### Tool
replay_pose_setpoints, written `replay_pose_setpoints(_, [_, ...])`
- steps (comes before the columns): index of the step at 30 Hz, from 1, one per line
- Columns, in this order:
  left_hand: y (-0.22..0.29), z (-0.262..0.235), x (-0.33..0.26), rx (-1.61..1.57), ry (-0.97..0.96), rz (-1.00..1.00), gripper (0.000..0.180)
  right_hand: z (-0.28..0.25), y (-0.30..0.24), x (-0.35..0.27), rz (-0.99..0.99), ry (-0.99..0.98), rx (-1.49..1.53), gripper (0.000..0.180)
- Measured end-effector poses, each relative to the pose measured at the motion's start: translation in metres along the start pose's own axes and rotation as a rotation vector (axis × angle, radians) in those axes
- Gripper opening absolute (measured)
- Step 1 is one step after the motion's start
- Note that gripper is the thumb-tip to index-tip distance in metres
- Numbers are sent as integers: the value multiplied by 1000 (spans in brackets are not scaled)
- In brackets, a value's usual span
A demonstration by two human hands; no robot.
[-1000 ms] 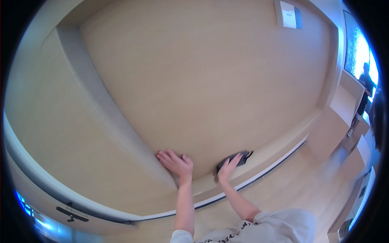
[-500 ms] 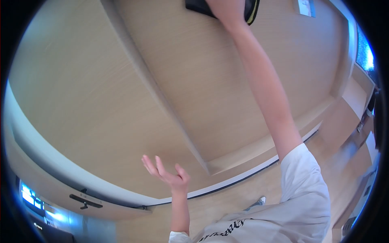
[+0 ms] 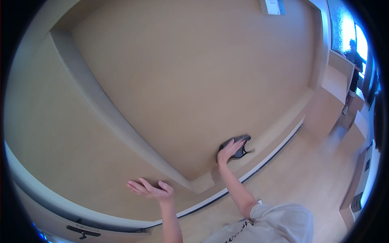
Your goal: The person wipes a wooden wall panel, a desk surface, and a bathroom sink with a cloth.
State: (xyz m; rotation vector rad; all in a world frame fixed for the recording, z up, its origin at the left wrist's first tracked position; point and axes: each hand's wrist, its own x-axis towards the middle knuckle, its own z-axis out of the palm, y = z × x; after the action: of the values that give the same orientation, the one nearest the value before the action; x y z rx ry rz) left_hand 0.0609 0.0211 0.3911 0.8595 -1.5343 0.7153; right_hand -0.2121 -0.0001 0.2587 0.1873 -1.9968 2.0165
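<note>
My right hand (image 3: 228, 154) lies on a dark grey and black cloth (image 3: 239, 151), its fingers stretched over it and pressing it to a recessed wood-coloured panel (image 3: 194, 81). A thin dark end of the cloth sticks out beyond my fingers; its underside is hidden. Lower left, my left hand (image 3: 152, 189) is open and holds nothing. Its fingers are apart, close to the raised wood-coloured border (image 3: 93, 146) beside the recess; whether they touch it I cannot tell.
A small white and blue card or booklet (image 3: 272, 7) is at the panel's top. A dark metal fitting (image 3: 83, 232) sits at lower left. On the right are wood-coloured boxes (image 3: 324, 107), a bright window (image 3: 342, 28) and a standing person (image 3: 354, 67).
My right hand has come down from the top of the picture with the dark cloth, nearer my body. My left hand has shifted slightly left and down, still open. The view has turned.
</note>
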Motion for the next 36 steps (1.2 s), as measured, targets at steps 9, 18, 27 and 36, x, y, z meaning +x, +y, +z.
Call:
replay_pose_setpoints(9, [-5,-5,-5,-7,-66,-8,64,16,-368,52,-963,-29,206,68])
replay_pose_setpoints(18, [-46,-20,-19,21,-135,198,54,11,-275,-9,-880,-270,31,89])
replay_pose_setpoints(27, [-39,-4,-21,52,-66,259,53,-29,-11,-77,58,-208,71,54])
replay_pose_setpoints(36, [-39,-10,-27,-13,-29,212,49,-42,-186,-69,-824,-1019,653,50])
